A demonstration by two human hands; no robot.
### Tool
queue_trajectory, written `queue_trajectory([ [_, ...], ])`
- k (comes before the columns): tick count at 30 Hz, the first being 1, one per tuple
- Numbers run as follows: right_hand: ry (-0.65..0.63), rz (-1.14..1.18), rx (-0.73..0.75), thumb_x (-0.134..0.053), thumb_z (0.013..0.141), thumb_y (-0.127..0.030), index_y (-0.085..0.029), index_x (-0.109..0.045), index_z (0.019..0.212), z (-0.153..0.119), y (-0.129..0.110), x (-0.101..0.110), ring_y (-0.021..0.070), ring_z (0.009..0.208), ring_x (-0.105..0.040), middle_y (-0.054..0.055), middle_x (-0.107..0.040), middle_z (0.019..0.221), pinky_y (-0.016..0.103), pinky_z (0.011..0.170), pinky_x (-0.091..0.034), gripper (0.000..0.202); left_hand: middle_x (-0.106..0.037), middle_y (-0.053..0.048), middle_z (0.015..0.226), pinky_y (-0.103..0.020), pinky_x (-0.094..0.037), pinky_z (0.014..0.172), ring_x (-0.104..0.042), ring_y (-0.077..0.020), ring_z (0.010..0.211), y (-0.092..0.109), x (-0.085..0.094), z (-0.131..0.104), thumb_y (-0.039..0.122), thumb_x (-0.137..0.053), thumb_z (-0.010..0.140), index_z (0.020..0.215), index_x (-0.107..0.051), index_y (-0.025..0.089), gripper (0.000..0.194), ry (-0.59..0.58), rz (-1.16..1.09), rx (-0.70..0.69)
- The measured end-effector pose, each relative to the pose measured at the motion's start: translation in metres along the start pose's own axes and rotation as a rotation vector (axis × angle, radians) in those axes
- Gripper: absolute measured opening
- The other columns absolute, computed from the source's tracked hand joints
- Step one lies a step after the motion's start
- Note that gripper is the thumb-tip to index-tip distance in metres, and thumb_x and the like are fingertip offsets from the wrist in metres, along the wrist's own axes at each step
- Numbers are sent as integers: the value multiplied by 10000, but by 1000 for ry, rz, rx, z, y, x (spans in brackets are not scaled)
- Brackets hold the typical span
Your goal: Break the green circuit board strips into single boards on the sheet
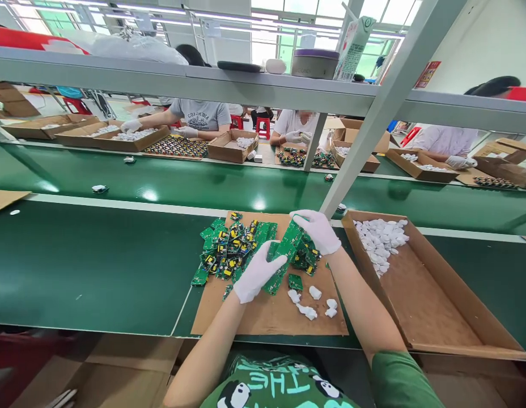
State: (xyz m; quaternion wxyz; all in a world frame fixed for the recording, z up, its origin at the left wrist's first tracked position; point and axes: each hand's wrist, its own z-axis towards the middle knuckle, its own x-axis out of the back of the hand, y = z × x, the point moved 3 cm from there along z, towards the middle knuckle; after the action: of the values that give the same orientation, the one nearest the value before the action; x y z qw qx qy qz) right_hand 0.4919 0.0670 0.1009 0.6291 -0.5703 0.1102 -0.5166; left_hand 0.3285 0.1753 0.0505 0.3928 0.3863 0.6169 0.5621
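Green shirt fabric (263, 391) with printed lettering and panda figures occupies the foreground, nearest the camera. Left hand (255, 276), gloved in white, is clamped on the lower part of a circuit-board panel (289, 241); right hand (319, 230), also gloved, is closed on its upper end. The panel is a long, narrow green strip with small pale markings, held at a slant over the middle of a cardboard sheet (263, 320), upper end toward the right; contact between its lower end and the surface below cannot be determined. Directly left of the panel, a heap of boards (231, 249) shows green faces and yellow and black components. One small green board (295, 282) lies flat below the right hand, near several loose white pieces (306, 311). Right of the sheet stands a shallow open cardboard box (437, 306); small white parts (382, 241) are gathered at its far left corner, with bare cardboard across the remaining floor. Beyond runs a green belt (195, 184) carrying a few spaced assemblies (100, 188). On its far side, an open carton (223, 152) contains further white parts (245, 143).
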Motion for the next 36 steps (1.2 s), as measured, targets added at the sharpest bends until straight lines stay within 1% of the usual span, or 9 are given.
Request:
queue_trajectory([
  [9,-23,-243,181,-572,865,-183,-220,-734,1043,-10,20,-34,224,972,-646,84,-707,986,396,927,-502,244,-690,-70,1033,-313,-499,809,-635,-199,910,-20,7,-8,390,-653,799,1092,-607,173,368,99,73,59],
  [13,-99,-312,206,-564,885,-232,-215,-736,1017,-7,30,-37,230,1024,-649,81,-711,1033,407,959,-502,218,-680,-76,1086,-317,-490,843,-628,-207,955,-21,15,-13,398,-658,796,1093,-609,175,375,146,80,70],
  [16,-141,-336,186,-388,975,-253,-185,-719,1091,-8,29,-35,234,1120,-634,103,-706,1148,418,1011,-477,357,-678,-81,1112,-323,-491,861,-630,-211,976,-21,16,-13,394,-662,794,1103,-608,170,385,149,63,71],
  [18,-208,-337,184,-360,995,-270,-196,-698,1155,-10,24,-37,205,1098,-652,75,-708,1176,365,980,-502,381,-687,-73,1084,-318,-496,847,-634,-208,960,-22,13,-12,391,-668,790,1088,-614,174,373,140,51,67],
  [22,-340,-369,198,-596,902,-264,-234,-739,1040,-21,8,-46,157,824,-697,4,-757,1009,263,789,-549,201,-699,-54,979,-300,-497,775,-636,-189,858,-22,8,-11,388,-672,780,1017,-625,177,321,161,42,63],
  [25,-298,-450,192,-602,897,-204,-207,-730,1034,-29,-3,-49,178,787,-668,43,-738,933,299,784,-525,188,-701,-52,946,-297,-489,756,-631,-183,823,-23,7,-9,371,-671,770,980,-627,172,293,202,40,63],
  [28,-259,-527,194,-576,914,-180,-195,-705,1081,-32,-7,-49,226,925,-648,85,-701,964,349,863,-491,212,-704,-62,994,-312,-487,808,-637,-195,880,-24,8,-8,353,-671,771,1002,-628,171,298,229,31,60],
  [34,-205,-591,126,-587,919,-295,-152,-594,1270,-23,3,-31,269,1110,-597,147,-625,1230,392,953,-460,378,-702,-81,1082,-346,-486,883,-642,-215,959,-26,6,-6,361,-683,783,1056,-619,166,342,237,-7,61],
  [36,-194,-594,106,-543,940,-330,-156,-598,1257,-31,1,-24,260,1108,-599,136,-645,1195,382,949,-456,366,-702,-82,1088,-345,-489,895,-645,-211,965,-25,5,-5,366,-680,789,1063,-612,165,347,241,-30,59],
])
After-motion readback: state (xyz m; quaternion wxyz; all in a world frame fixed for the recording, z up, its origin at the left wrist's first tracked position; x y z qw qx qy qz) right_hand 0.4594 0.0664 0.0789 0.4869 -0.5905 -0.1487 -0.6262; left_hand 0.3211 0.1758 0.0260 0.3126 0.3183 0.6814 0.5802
